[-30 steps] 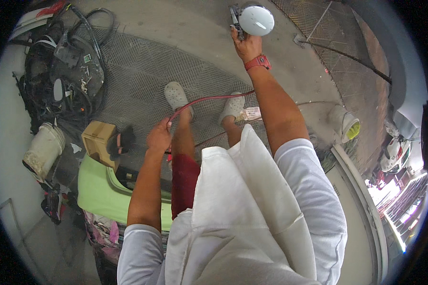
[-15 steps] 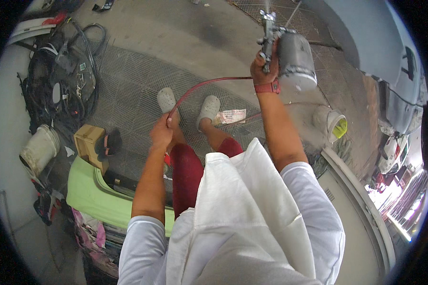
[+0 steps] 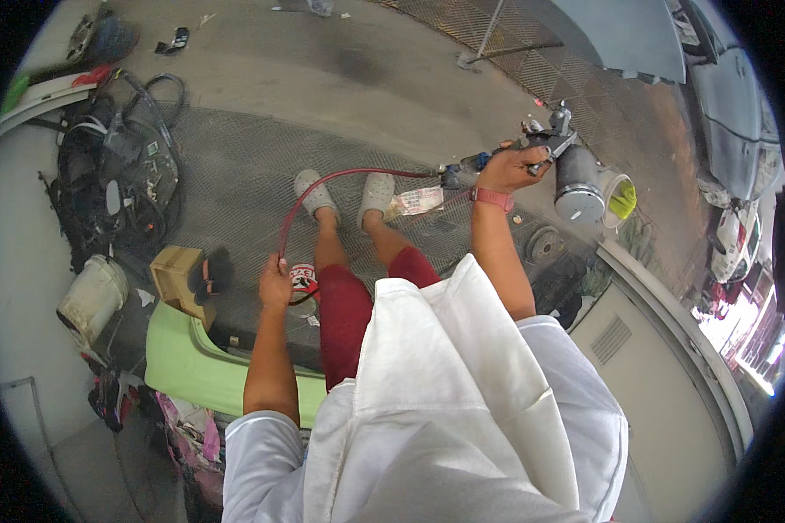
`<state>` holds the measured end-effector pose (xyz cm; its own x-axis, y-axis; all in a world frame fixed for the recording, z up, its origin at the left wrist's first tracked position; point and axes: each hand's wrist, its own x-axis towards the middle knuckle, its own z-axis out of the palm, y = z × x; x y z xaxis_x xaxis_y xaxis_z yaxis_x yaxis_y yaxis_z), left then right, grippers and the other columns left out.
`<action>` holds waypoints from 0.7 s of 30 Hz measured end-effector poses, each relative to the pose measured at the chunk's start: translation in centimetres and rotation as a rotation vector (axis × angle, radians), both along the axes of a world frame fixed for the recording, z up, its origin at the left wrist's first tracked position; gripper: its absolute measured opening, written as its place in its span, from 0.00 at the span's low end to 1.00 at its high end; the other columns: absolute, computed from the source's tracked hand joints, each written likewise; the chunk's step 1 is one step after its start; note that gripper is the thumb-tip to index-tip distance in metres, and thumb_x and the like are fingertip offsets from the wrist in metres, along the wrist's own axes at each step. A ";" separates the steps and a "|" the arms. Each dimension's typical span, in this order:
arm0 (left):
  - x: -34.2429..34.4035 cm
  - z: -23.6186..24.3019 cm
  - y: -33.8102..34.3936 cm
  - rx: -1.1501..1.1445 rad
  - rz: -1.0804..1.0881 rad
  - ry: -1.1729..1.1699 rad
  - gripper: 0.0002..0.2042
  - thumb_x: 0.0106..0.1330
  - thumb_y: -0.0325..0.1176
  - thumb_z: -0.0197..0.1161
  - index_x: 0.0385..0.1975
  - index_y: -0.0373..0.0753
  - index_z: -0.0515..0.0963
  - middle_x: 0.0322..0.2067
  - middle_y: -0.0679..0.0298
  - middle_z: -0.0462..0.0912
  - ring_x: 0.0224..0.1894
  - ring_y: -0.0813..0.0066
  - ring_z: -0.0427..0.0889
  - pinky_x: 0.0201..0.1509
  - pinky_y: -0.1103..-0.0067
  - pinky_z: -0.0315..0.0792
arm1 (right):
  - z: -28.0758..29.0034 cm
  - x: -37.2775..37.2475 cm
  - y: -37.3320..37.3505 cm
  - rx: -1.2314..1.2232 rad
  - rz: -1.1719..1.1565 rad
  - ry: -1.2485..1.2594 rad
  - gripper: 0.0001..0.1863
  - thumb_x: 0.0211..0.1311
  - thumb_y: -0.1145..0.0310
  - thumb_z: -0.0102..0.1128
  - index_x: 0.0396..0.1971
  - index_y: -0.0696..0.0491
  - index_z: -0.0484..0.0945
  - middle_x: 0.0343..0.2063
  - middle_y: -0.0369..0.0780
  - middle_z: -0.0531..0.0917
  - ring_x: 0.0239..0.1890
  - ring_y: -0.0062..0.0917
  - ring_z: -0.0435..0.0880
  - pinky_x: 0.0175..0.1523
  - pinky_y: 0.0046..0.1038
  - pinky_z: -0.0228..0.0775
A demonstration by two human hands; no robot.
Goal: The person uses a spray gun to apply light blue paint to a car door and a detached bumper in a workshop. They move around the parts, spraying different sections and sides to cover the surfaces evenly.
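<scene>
My right hand point(image 3: 512, 168) is closed around the grip of a spray gun point(image 3: 551, 138), whose grey cylindrical cup point(image 3: 577, 185) hangs on the right side. A red watch band is on that wrist. From a fitting at the gun's grip, a red air hose point(image 3: 349, 173) curves left over my feet. My left hand point(image 3: 276, 284) is closed on this hose beside my knee. At the top right is a grey-blue car body panel point(image 3: 624, 35), apart from the gun. No spray mist shows at the nozzle.
Left of me lie a black coil of hoses and parts point(image 3: 118, 174), a dirty white bucket point(image 3: 96, 296), a cardboard box point(image 3: 176, 270) and a light green bumper point(image 3: 183, 353). To the right stand another bucket point(image 3: 615, 187) with yellow-green content and a pale door panel point(image 3: 641, 349). Grating covers some floor.
My right hand has drawn the spray gun back toward me and turned it to the right, away from the grey-blue panel. The mist at its nozzle is gone. My left hand has moved lower with the hose.
</scene>
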<state>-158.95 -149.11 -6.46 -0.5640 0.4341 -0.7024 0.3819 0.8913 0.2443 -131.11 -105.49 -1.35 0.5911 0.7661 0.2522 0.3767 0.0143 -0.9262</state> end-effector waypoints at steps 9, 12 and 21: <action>3.2 2.5 2.4 0.002 -0.142 -0.086 0.20 0.79 0.47 0.51 0.65 0.51 0.75 0.50 0.46 0.85 0.52 0.40 0.83 0.55 0.53 0.76 | -3.6 -8.0 3.5 0.223 0.818 -0.227 0.25 0.74 0.48 0.52 0.54 0.56 0.76 0.35 0.43 0.84 0.34 0.34 0.83 0.42 0.35 0.79; 4.6 3.2 5.7 -0.007 -0.126 -0.113 0.20 0.79 0.48 0.50 0.64 0.51 0.76 0.50 0.48 0.86 0.52 0.42 0.83 0.56 0.53 0.75 | -4.1 -13.1 5.3 0.420 0.906 -0.752 0.30 0.71 0.46 0.57 0.60 0.54 0.76 0.42 0.46 0.87 0.41 0.42 0.85 0.50 0.44 0.78; 3.9 3.3 7.0 -0.172 0.027 -0.145 0.20 0.77 0.45 0.53 0.65 0.51 0.76 0.56 0.51 0.83 0.57 0.46 0.81 0.60 0.53 0.74 | -7.3 -22.8 7.0 -0.189 1.323 -0.753 0.25 0.70 0.48 0.60 0.53 0.53 0.84 0.40 0.52 0.88 0.40 0.52 0.87 0.44 0.47 0.80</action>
